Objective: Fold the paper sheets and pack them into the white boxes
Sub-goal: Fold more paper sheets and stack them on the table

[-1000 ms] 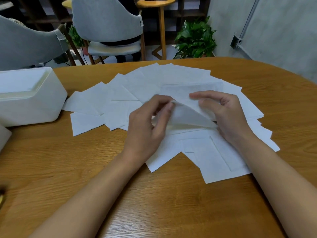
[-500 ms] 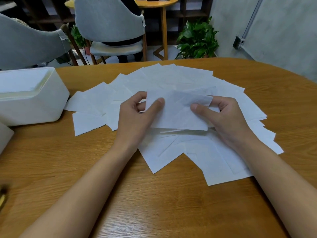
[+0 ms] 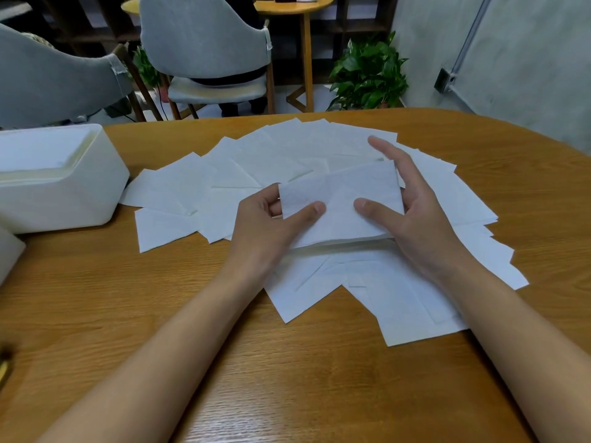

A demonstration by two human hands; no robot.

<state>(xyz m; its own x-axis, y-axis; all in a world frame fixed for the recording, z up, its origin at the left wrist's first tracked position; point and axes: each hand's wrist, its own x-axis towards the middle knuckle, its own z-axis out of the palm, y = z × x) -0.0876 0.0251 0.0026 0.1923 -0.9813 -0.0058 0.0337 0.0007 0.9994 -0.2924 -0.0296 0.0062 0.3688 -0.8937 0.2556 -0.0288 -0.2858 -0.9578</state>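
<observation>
A rounded wooden tabletop point(image 3: 287, 378) fills most of the view. Beyond it we see a grey chair point(image 3: 204, 36), a second grey chair point(image 3: 48, 78) at the left, a small round table point(image 3: 294, 8), a potted plant point(image 3: 367, 75) and a grey wall point(image 3: 527, 59).

At the centre, both hands hold one folded sheet point(image 3: 342, 187). The left hand point(image 3: 271, 225) pinches its left end, with the thumb lying on the near face and the other fingers curled behind the edge. The right hand point(image 3: 415, 219) grips the right end, its thumb pressed on the near face and its fingers behind the right edge. Its index finger stretches straight out past the sheet's upper corner, touching nothing that we can make out. The two thumbs point toward each other with a little gap between them. Along the sheet's lower edge we see doubled layers.

The sheet is over the middle of a wide fan of loose paper sheets point(image 3: 256, 161), which overlap one another flat on the tabletop. We cannot tell whether the held sheet touches the ones beneath it.

At the left stands a white box point(image 3: 64, 193), open at the top with a cream inner rim, its near corner just beside the outermost sheets. The corner of a second white box point(image 3: 9, 251) shows at the left edge.
</observation>
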